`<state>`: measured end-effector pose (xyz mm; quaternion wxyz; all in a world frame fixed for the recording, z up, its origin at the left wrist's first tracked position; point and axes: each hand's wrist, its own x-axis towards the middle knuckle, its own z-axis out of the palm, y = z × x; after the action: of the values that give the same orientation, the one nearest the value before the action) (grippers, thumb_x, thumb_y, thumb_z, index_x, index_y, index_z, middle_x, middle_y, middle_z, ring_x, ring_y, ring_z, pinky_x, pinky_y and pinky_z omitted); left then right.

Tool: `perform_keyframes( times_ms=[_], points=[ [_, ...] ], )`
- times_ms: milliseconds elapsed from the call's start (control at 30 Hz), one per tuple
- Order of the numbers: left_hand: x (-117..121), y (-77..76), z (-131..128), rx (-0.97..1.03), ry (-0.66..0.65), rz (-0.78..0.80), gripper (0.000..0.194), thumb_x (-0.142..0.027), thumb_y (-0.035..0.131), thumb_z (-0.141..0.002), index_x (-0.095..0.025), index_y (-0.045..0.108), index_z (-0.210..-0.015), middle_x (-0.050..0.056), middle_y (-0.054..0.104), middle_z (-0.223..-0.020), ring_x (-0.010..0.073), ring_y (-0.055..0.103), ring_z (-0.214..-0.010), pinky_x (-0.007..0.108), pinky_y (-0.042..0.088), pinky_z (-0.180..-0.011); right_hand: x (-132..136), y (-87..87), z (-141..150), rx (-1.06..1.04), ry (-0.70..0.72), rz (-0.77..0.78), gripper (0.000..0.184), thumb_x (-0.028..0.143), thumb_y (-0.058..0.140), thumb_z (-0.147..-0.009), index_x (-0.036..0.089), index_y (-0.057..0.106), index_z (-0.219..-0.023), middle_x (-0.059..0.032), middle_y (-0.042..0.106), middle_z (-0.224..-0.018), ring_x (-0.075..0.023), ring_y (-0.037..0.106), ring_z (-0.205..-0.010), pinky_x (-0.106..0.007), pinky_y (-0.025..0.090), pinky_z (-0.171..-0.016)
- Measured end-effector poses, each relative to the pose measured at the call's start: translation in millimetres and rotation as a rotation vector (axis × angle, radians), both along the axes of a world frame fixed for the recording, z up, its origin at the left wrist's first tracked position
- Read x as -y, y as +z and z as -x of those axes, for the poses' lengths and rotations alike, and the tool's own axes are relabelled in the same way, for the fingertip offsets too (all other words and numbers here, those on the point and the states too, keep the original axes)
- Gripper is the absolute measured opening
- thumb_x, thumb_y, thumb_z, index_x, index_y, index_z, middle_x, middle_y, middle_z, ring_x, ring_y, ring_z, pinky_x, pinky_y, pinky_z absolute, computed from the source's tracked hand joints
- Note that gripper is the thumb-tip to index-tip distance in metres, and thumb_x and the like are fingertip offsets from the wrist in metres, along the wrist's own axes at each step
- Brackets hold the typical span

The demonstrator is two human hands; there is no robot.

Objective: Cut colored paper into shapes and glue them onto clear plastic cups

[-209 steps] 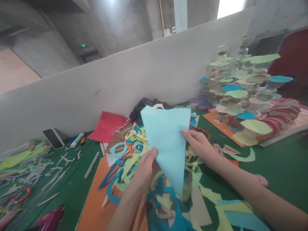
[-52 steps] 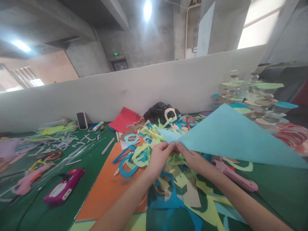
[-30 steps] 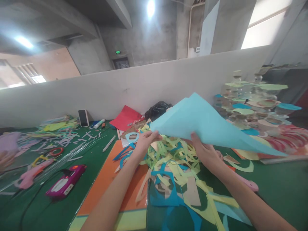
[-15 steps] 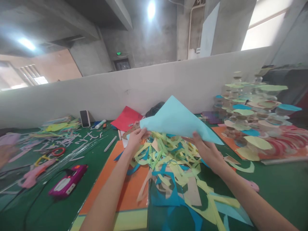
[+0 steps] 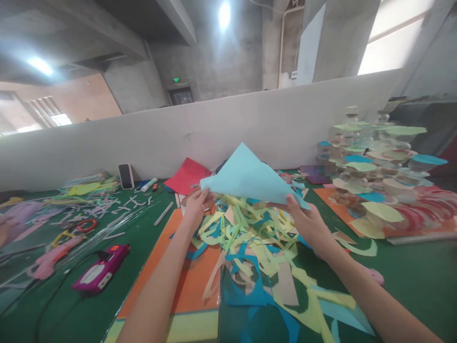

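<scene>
A light-blue sheet of paper [image 5: 246, 174] is held up over the table, one corner pointing up and away from me. My left hand [image 5: 197, 202] pinches its left corner between thumb and fingers. At its right end, my right hand [image 5: 309, 221] grips the lower edge, thumb in front. Beneath the sheet lies a heap of yellow-green, blue and beige paper scraps [image 5: 255, 228]. An orange sheet [image 5: 194, 281] lies under my left forearm.
On the left are a purple box-shaped device [image 5: 102, 269], a pink glue gun [image 5: 53, 257] with cords, and a phone [image 5: 126, 176]. A red sheet [image 5: 187, 175] lies near the low wall. At right stands a tiered stack of clear cups and paper discs [image 5: 371, 166]. Another person's hand shows at far left.
The light-blue sheet, long and stretching far right a second ago, now spans a shorter width between my hands. My left hand has moved left, and my right hand sits nearer the sheet's right end.
</scene>
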<state>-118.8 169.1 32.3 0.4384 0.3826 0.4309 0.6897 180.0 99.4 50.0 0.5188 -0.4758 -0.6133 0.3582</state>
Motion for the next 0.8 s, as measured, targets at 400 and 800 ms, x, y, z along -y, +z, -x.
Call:
perform_keyframes(
  times_ms=[400, 800],
  points=[
    [-5.7, -3.0, 7.2, 0.139, 0.102, -0.041, 0.016, -0.027, 0.079, -0.072, -0.015, 0.068, -0.074, 0.003, 0.066, -0.067, 0.0116, 0.065, -0.063, 0.025, 0.054, -0.074, 8.5, -3.0, 10.9, -0.023, 0.41, 0.084, 0.071, 0.075, 0.03, -0.089, 0.024, 0.075, -0.111, -0.0101, 0.068, -0.125, -0.036, 0.051, -0.127, -0.057, 0.024, -0.115],
    [-7.3, -6.0, 7.7, 0.342, 0.163, 0.004, 0.012, -0.014, 0.052, -0.09, -0.019, 0.062, -0.087, 0.004, 0.069, -0.087, 0.013, 0.067, -0.074, 0.03, 0.058, -0.077, -2.4, -13.5, 21.2, -0.218, 0.549, 0.079, 0.061, 0.07, 0.037, -0.087, 0.023, 0.074, -0.103, -0.009, 0.075, -0.106, -0.0332, 0.064, -0.109, -0.055, 0.034, -0.11]
  ],
)
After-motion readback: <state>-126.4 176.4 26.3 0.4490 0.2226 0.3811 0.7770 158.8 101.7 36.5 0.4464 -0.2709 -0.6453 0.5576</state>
